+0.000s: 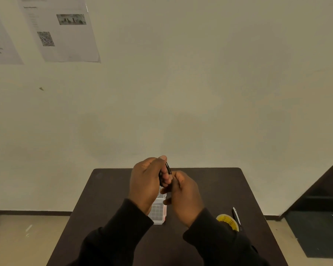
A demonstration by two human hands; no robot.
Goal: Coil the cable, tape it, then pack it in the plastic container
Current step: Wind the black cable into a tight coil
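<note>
Cable [168, 169] in both hands, above mid-table container [158, 212].

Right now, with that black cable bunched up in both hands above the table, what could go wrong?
1. The cable is pinched between the left hand and right hand with no tape visible on it; freeing a hand might let the loops spring open.
2. The tape roll and scissors lie off to the right, so that reach seems unavoidable.
3. The plastic container sits directly below; a dropped coil could knock it.
</note>
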